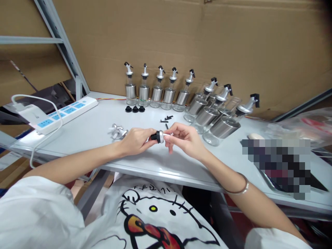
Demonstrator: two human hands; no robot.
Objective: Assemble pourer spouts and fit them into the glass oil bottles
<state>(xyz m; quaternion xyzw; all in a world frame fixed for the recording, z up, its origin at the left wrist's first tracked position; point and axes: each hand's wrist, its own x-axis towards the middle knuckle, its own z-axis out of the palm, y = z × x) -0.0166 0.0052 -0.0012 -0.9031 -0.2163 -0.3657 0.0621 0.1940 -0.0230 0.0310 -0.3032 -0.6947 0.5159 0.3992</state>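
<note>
Between my two hands, above the front of the table, lies a bottle pourer point(160, 137) on its side, with a black ribbed stopper and a silver collar. My left hand point(138, 141) pinches the black stopper end. The fingers of my right hand point(183, 138) close on the slim silver spout at the other end. Just beyond my hands are several small black levers point(166, 119). Beside my left wrist are several loose silver pourer tops point(118, 131). Three black stoppers point(135, 109) stand in a row farther back.
Several glass bottles with steel sleeves and pourers point(157, 96) line the back and right of the grey table point(145, 166). A white power strip point(68, 112) with a cable is at left. On the right are plastic bags point(306, 124) and a blurred flat item point(280, 169). Cardboard stands behind.
</note>
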